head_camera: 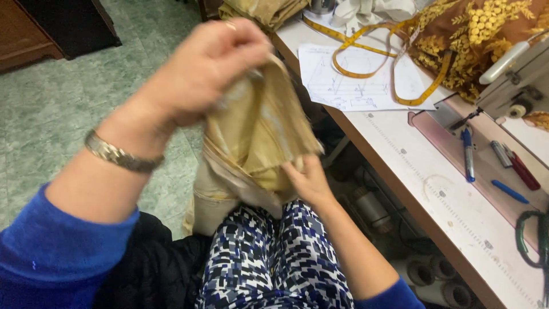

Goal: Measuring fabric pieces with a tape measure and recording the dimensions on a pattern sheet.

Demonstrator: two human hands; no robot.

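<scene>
Seen from the head camera: left hand raised and clenched tight around the top edge of a folded piece of gold cloth, fingers fully curled over the bunched fabric, a metal wristwatch on the wrist above a blue sleeve. Right hand lower down, pressed against the cloth's bottom edge with fingers partly tucked beneath the folds; how firmly closed cannot be told. Gold cloth hanging between the two hands, above a lap in blue-and-white patterned fabric, its lower folds draping toward the green tiled floor. To the right, a long white worktable, well apart from the cloth. On the table, a sheet of paper with pencil drawings under a looped yellow tape measure, beside brown fabric with a gold floral pattern. Further along, part of a pale sewing machine, with a shallow pink tray below it holding a blue marker. Just beside that, a red pen and a smaller blue pen. More gold cloth folded at the table's far corner. Under the table, rolls of white material lying on their sides.
</scene>
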